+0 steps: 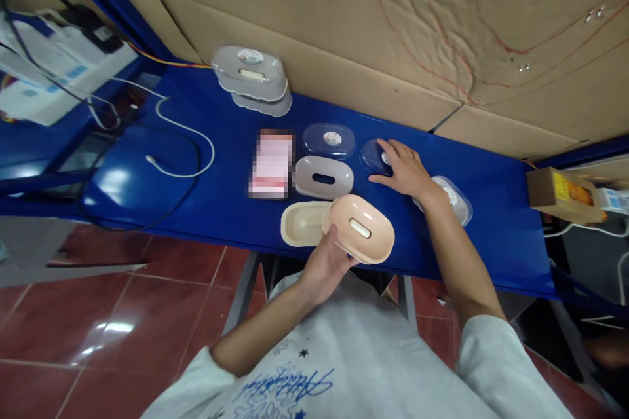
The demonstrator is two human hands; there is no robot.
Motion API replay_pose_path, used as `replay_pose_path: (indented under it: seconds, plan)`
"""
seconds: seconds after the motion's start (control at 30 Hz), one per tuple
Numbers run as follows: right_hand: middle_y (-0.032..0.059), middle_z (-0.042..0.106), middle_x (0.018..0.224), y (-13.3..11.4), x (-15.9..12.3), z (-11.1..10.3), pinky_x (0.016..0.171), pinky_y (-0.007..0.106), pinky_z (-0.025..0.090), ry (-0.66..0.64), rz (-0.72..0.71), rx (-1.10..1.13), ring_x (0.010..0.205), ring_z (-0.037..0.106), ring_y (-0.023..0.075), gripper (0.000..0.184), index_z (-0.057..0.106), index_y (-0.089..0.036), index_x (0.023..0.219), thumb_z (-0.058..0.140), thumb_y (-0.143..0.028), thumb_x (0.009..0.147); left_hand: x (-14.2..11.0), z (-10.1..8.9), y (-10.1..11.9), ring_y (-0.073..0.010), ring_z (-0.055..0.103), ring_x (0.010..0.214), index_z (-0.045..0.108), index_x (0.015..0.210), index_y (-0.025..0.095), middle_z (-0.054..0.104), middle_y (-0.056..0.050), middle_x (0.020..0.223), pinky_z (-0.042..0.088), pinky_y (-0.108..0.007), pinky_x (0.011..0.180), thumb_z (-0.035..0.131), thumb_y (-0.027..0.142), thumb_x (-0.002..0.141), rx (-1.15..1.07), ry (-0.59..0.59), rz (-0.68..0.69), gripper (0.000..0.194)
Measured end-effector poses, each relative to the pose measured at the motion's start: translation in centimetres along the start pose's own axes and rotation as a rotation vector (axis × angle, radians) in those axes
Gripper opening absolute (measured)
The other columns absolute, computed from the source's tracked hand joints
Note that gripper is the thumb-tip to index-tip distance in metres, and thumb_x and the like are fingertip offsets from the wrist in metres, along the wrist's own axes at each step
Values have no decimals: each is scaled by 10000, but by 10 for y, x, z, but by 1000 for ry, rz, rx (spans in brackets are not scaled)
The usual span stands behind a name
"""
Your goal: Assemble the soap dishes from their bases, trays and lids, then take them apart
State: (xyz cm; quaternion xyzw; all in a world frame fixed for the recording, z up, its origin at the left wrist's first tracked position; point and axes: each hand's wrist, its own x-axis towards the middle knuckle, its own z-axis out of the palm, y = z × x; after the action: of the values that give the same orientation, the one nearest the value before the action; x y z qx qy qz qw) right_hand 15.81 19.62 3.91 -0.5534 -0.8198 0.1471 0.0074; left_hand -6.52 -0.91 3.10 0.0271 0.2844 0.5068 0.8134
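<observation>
My left hand (327, 265) is closed on the near left edge of a peach oval soap dish (377, 230), with a pale strip showing in its centre slot. Behind it, partly covered, a cream oval base (301, 224) lies by the table's front edge. My right hand (405, 170) has its thumb and fingers around a clear plastic lid (371, 156) with a round white sticker, which it partly hides. Left of that hand are a second clear lid (317, 139) and a grey slotted tray (305, 178).
A blue table (226, 206) runs along a cardboard wall. Stacked lidded grey dishes (223, 69) stand at the back left, near a blurred-out phone (272, 163) and a white cable (211, 144). Another lidded dish (462, 206) lies under my right forearm. A cardboard box (545, 196) sits far right.
</observation>
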Motion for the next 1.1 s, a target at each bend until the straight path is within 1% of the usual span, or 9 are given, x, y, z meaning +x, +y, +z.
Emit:
replay_pose_path:
  seconds: [0.1, 0.17, 0.23, 0.33, 0.4, 0.53, 0.7, 0.87, 1.1]
  plan:
    - [184, 224, 1818, -12, -21, -7, 1345, 720, 123, 70, -45, 55, 1693, 151, 447, 1003, 253, -244, 1729, 704, -672, 942, 0, 4, 5, -390, 364, 1633, 452, 1655, 280, 542, -134, 1674, 365, -634, 1293, 560, 704, 1023, -79, -47, 5, 769]
    - [132, 217, 1830, -33, -56, -12, 1359, 667, 190, 110, -138, 184, 1699, 179, 390, 980, 179, -304, 1744, 645, -699, 978, 2, 7, 6, -370, 376, 1630, 444, 1662, 271, 559, -132, 1660, 346, -610, 1307, 501, 695, 1051, -104, -51, 13, 746]
    - [103, 271, 1816, -61, -93, -13, 1330, 631, 322, 21, -240, 309, 1670, 288, 371, 1067, 109, -359, 1747, 699, -722, 935, 5, 11, 4, -349, 398, 1621, 438, 1666, 241, 593, -139, 1628, 339, -577, 1317, 464, 658, 1081, -111, -45, 3, 718]
    - [114, 349, 1781, -92, -132, -5, 1277, 687, 390, -4, -223, 345, 1642, 338, 408, 1065, 121, -390, 1741, 758, -646, 926, 6, 17, 1, -351, 452, 1586, 455, 1651, 197, 637, -153, 1577, 380, -546, 1297, 413, 666, 1093, -84, -71, -38, 730]
    - [111, 403, 1748, -97, -141, 0, 1262, 692, 418, 46, -200, 424, 1619, 379, 409, 1025, 156, -404, 1727, 778, -582, 931, 4, 19, 0, -350, 480, 1566, 451, 1649, 246, 623, -128, 1595, 428, -536, 1265, 423, 690, 1080, -45, -92, -44, 722]
    - [89, 410, 1734, -86, -135, 1, 1277, 685, 417, 57, -237, 518, 1608, 393, 409, 995, 234, -440, 1700, 813, -581, 904, -4, 17, 3, -332, 505, 1548, 402, 1638, 431, 537, -47, 1681, 514, -554, 1181, 451, 721, 1059, 27, -54, 19, 649]
    - [68, 373, 1758, -88, -128, 8, 1280, 700, 407, -14, -358, 513, 1626, 358, 411, 1006, 239, -478, 1706, 820, -604, 894, -11, 9, 3, -362, 439, 1596, 350, 1680, 414, 448, -58, 1746, 518, -544, 1196, 580, 769, 976, 83, -61, 91, 821]
    - [74, 428, 1733, -78, -130, 9, 1300, 643, 398, 39, -352, 600, 1616, 392, 373, 824, 319, -424, 1695, 706, -584, 985, -7, 8, 3, -370, 410, 1611, 376, 1680, 393, 430, -52, 1758, 548, -562, 1170, 536, 671, 1050, 55, -6, 101, 707]
    - [104, 380, 1769, -21, -92, 17, 1328, 665, 301, 105, -206, 221, 1644, 344, 378, 798, 407, -354, 1671, 722, -585, 976, -22, -5, 6, -347, 406, 1613, 514, 1596, 429, 444, 3, 1749, 542, -556, 1183, 548, 603, 1070, 101, 85, 40, 555]
